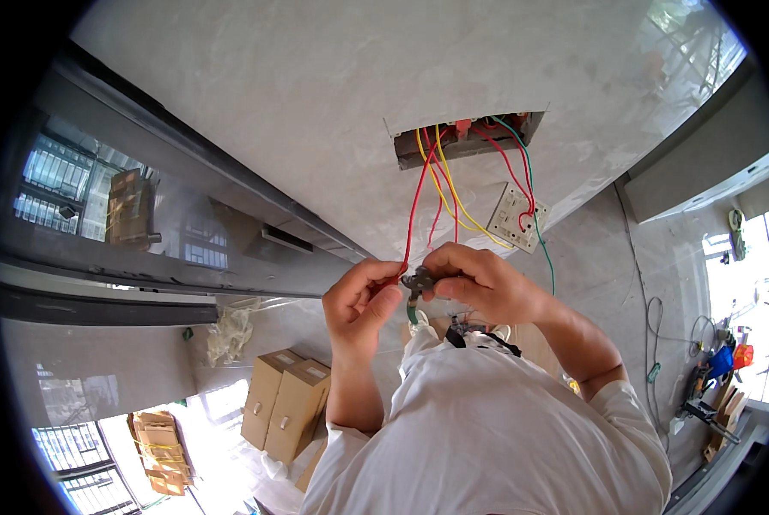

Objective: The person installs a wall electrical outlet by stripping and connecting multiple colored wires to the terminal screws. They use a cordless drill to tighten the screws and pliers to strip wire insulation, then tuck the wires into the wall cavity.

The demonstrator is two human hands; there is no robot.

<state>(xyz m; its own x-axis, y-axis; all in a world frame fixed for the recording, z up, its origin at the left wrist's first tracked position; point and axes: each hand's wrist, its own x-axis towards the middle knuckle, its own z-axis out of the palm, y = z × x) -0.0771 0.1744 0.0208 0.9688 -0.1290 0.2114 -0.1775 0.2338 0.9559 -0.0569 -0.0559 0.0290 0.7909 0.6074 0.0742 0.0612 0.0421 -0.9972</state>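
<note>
My left hand (pixel 360 300) pinches a red wire (pixel 416 202) that runs down from a rectangular wall opening (pixel 419 156). Right beside it, my right hand (pixel 483 283) has its fingers closed on a pair of pliers (pixel 419 281) with a dark metal head and a green handle. The head sits against the left fingertips, and the wire's end is hidden there. Behind my right hand, a white switch or socket plate (pixel 511 215) hangs tilted with red wires attached to it. Yellow wires (pixel 449 182) and a green wire (pixel 528 167) also come out of the opening.
Dark glossy panels (pixel 230 184) run along the left. Cardboard boxes (pixel 285 403) stand on the floor at lower left, near a crumpled plastic sheet (pixel 232 330). Toward the right lie a cable (pixel 650 343), a blue container (pixel 721 362) and other tools.
</note>
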